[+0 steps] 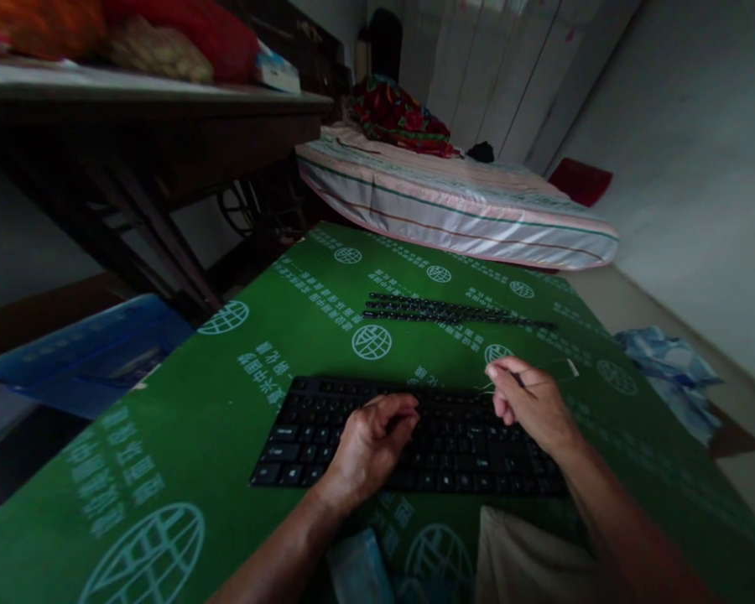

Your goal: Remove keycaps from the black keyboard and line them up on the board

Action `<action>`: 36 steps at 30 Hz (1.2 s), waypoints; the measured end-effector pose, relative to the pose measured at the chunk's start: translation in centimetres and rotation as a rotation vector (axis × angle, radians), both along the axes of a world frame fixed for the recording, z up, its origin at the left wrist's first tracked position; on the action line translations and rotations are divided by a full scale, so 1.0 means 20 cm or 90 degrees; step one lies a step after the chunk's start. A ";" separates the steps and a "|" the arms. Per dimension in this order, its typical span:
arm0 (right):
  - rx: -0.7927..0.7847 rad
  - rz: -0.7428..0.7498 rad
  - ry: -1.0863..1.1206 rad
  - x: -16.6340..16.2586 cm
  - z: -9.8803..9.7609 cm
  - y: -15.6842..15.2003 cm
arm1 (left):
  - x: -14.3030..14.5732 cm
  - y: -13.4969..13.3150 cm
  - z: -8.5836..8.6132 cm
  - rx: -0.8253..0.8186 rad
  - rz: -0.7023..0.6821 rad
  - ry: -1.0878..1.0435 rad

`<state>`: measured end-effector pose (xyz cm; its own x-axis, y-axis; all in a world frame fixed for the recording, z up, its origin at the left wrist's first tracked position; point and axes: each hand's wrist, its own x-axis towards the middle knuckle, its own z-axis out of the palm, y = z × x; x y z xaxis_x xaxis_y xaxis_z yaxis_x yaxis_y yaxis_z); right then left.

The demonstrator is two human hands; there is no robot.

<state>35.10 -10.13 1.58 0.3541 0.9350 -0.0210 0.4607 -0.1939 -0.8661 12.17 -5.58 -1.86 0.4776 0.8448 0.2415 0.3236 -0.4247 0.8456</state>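
Observation:
A black keyboard (459, 457) lies on the green tabletop in front of me. My left hand (374, 440) is over its middle, fingers curled and tips pressed together; whatever is between them is hidden. Above the keyboard's back right part, my right hand (528, 403) is closed in a pinch. A thin pale thread shows on both sides of its fingers, and a small white tag (572, 367) appears near the thread's right end. Behind the keyboard lie several thin black beaded-looking strips (446, 310), side by side and partly crossing.
The green table (226, 419) carries white printing. At its near edge are a light blue packet (360, 566) and beige cloth (522, 554). A bed (453, 201) stands beyond, a dark sewing-machine table (164, 109) at left. Blue-white fabric (667, 369) lies at right.

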 end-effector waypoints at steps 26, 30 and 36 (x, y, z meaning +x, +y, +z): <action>-0.065 0.143 -0.020 -0.32 0.01 0.00 | 0.02 0.00 -0.02 0.005 -0.010 -0.010; -0.091 0.145 -0.048 -0.34 0.03 0.02 | 0.02 0.01 -0.03 0.007 -0.021 -0.010; -0.092 0.163 -0.080 -0.36 0.03 0.04 | 0.02 0.01 -0.03 0.015 -0.032 -0.004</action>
